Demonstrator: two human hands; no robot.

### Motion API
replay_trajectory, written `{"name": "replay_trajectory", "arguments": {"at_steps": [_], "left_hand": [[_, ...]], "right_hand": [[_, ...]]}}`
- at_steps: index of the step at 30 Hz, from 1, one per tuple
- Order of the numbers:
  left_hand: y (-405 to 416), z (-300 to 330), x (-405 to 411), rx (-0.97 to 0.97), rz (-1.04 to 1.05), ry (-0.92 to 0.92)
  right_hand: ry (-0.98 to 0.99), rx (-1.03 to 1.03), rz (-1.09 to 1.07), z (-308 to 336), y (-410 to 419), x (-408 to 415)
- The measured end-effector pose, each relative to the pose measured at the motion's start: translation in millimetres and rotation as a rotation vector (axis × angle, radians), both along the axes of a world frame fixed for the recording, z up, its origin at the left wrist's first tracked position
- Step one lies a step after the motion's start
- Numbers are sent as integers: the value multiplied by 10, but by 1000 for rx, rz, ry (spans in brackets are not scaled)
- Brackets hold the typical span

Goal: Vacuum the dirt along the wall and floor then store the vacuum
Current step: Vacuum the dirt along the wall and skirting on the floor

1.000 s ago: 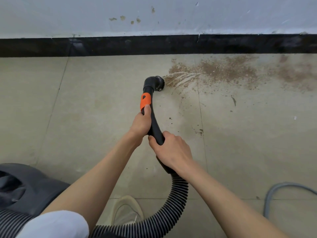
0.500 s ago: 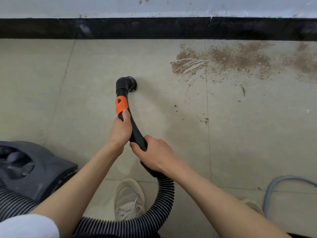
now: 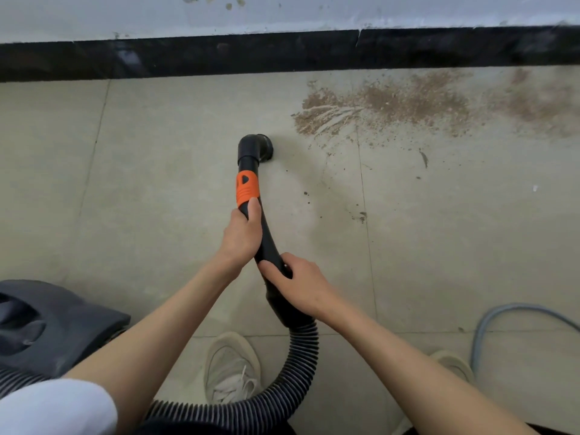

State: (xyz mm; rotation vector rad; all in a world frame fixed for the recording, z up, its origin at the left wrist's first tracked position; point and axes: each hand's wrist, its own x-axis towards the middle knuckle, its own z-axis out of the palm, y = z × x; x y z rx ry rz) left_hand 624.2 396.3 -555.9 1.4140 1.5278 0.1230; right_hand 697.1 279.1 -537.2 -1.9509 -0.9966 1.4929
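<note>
At the left edge of the floor [image 3: 141, 183] you have the grey vacuum body [image 3: 47, 321] sitting beside your leg, and the tiles from there across to the nozzle look clean, so that stretch reads as done. Your left hand [image 3: 241, 237] is wrapped round the black wand [image 3: 266, 243] just below the orange collar [image 3: 247, 188], thumb lying up along the tube and fingers curled behind it. Just ahead, the round brush nozzle [image 3: 259, 147] rests on the floor, short of the black skirting [image 3: 282, 53] and a little left of the mess. Your right hand [image 3: 301, 284] grips the wand lower down, fingers curled over the top near where the ribbed hose [image 3: 301, 362] joins; the hose loops back between your pale shoes [image 3: 232, 368]. Further right, the brown dirt [image 3: 408, 102] lies in a long band close to the skirting, running toward the right edge of the floor, with loose specks scattered nearer you. Most of the job seems to remain: that whole band, the strays, any marks on the wall [image 3: 282, 11], then storing the vacuum. A grey cable [image 3: 502, 312] curves by the right edge.
</note>
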Motion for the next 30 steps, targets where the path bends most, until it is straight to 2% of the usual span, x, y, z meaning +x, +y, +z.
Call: {"name": "replay_trajectory", "arguments": {"at_steps": [3,6,8,11,16,20,23,27,30], "left_hand": [[23,52,-2,2,-22,32],[60,76,5,-2,-39,57],[65,88,13,-7,-66,67],[126,94,-41,-12,-93,83],[201,86,-170,28,-141,100],[65,151,-299,47,-161,136],[-56,54,-365,42,-113,77],[-163,-98,-354,-19,-26,-90],[-171,-81,-368,-12,-59,-110]], "right_hand": [[41,-13,-35,-11,-30,94],[184,-71,-289,17,109,288],[212,-106,-412,29,304,455],[198,-124,-428,16,756,593],[506,-177,-441,-25,1503,349],[664,-228,-581,-156,1541,206],[771,-239,-669,-263,1469,191],[694,-206,-742,-411,1453,145],[617,-188,-740,-444,1429,83]]}}
